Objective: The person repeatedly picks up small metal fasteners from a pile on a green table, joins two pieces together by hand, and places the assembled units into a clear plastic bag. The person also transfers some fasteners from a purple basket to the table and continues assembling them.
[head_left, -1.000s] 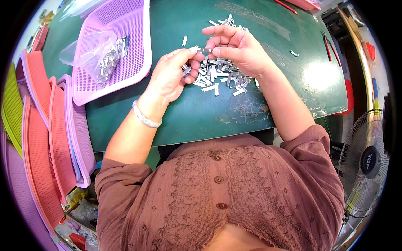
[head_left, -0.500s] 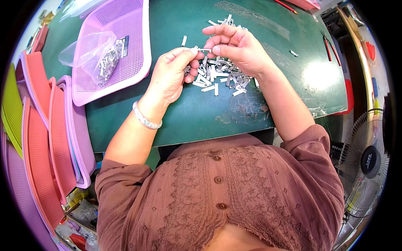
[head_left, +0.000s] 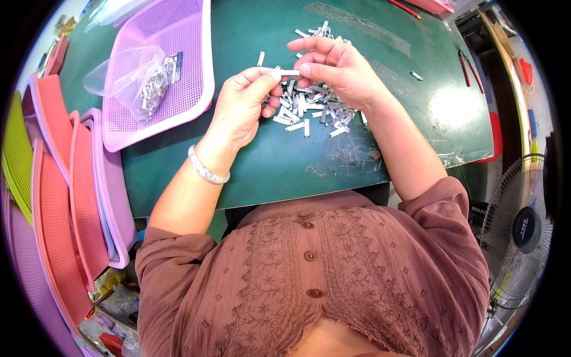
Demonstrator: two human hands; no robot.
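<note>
Remotely, I note: left hand (head_left: 241,98) and right hand (head_left: 342,71) pinch opposite ends of a pale strip (head_left: 289,72), near the metallic pile (head_left: 303,106); fan hub (head_left: 526,231) bears pale lettering, unreadable to me.

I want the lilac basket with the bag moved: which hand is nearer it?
Left. The left hand is just right of the lilac basket, not touching it; the right hand is farther right.

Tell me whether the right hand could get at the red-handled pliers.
Probably yes: the right hand, touching a small metal piece, has mostly flat green tabletop and a stray piece between it and the pliers.
</note>
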